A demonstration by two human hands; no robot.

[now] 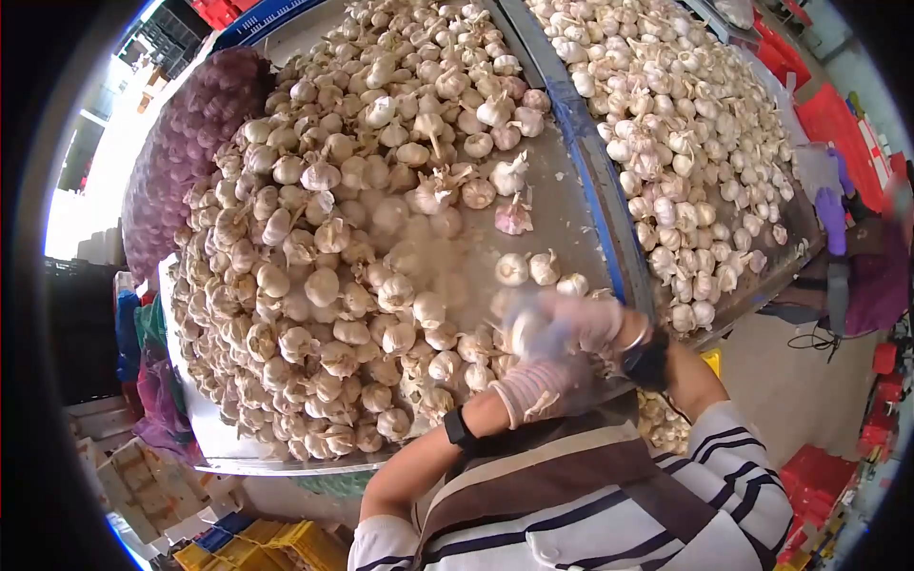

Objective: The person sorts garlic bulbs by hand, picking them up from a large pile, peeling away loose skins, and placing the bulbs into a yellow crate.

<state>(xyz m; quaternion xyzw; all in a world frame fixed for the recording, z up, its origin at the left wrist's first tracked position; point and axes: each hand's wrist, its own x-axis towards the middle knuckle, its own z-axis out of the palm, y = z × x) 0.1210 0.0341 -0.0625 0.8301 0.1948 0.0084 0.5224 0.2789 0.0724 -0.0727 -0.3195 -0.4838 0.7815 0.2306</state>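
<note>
Garlic bulbs [324, 285] lie heaped on the metal table in front of me. My right hand [586, 324], in a pale glove and with a black band at the wrist, is closed around a whitish garlic bulb [522, 333] blurred by motion. Close beneath it is my left hand [547, 385], also gloved, with a dark watch on the wrist. Its fingers are smeared and partly hidden, so their grip cannot be made out. Several loose bulbs [544, 267] lie just beyond the hands, by the blue-edged divider [586, 171]. A dusty haze hangs over the bulbs left of the hands.
A second garlic heap [681, 143] spreads right of the divider. A purple net sack [195, 157] full of bulbs leans at the left. Yellow crates [295, 547] stand below the table at lower left. Purple gloves [831, 219] and red crates [843, 143] are at the right.
</note>
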